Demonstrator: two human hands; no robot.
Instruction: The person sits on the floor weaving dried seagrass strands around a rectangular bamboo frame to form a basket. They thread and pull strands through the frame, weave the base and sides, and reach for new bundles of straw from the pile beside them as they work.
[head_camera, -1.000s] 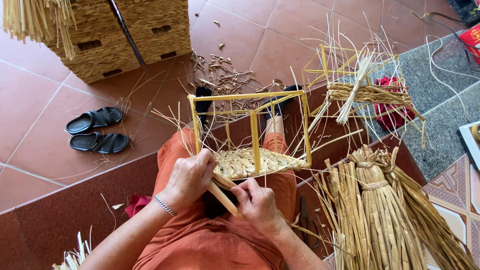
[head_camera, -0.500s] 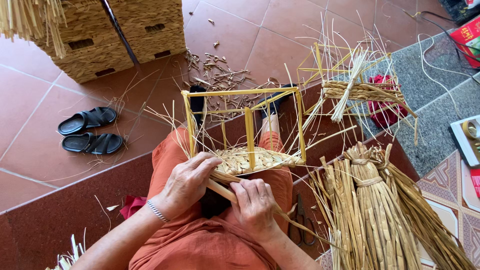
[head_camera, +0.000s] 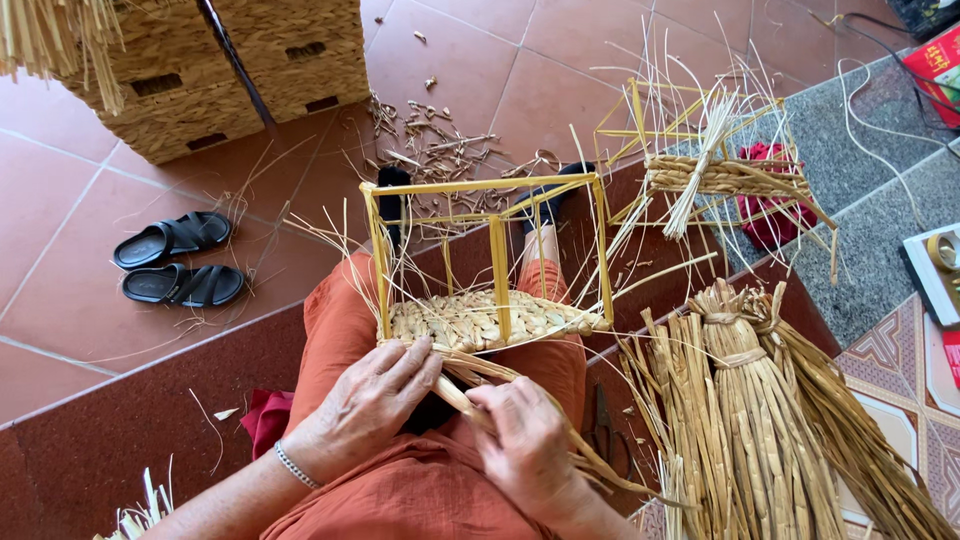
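1. A yellow wire basket frame (head_camera: 490, 260) sits on the person's lap. Its woven straw bottom (head_camera: 480, 320) is already filled in.
2. The left hand (head_camera: 365, 405) rests at the near edge of the frame. Its fingers curl down on the straw there.
3. The right hand (head_camera: 525, 450) is closed around a flat straw strand (head_camera: 470, 385) and pinches it tight.
4. It looks like the weaving step, starting up the near side.
5. The next move needs the strand bent around a yellow bar and pulled snug, without snapping it.
6. More straw bundles (head_camera: 760, 420) lie just to the right.
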